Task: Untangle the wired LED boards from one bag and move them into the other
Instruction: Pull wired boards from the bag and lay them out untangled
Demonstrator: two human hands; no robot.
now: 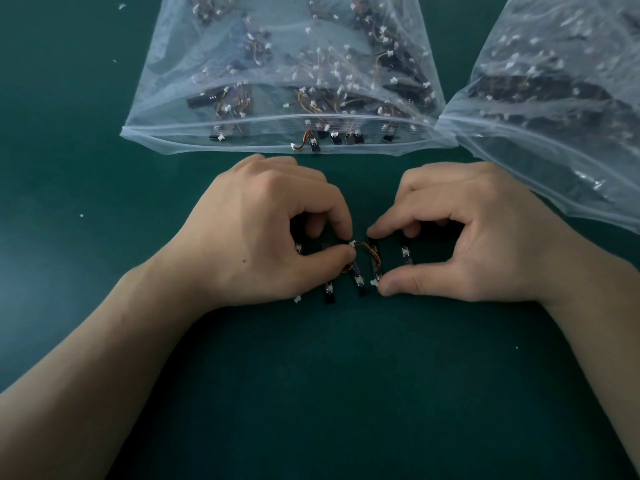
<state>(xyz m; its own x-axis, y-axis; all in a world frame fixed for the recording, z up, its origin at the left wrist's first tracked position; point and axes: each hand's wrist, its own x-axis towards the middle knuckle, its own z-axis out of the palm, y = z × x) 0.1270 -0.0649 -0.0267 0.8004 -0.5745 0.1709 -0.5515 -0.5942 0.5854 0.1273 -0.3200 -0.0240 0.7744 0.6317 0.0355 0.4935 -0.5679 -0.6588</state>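
A person's two bare hands work low over a dark green table [311,393], seen from above.

The left hand [263,230] has its fingers curled. Its thumb and forefinger pinch a small white connector [352,243]. A short orange and yellow wire [363,244] arcs from that connector to a narrow black board [374,263] just to its right.

The right hand [474,233] holds this board by its two ends. The forefinger tip rests on the far end and the thumb tip on the near end, with the other fingers curled behind. The board lies between the two hands, on or just above the table; which cannot be told.

Other loose boards [358,280] lie on the table beside it. One sits under the right palm, two are near the left thumb, and another is half hidden under the left hand.

Beyond the hands lies the middle bag [207,147], clear plastic, its mouth open towards the person and packed with wired boards. The right bag [554,168], also clear and holding boards, lies at the right edge, touching the middle bag's corner.
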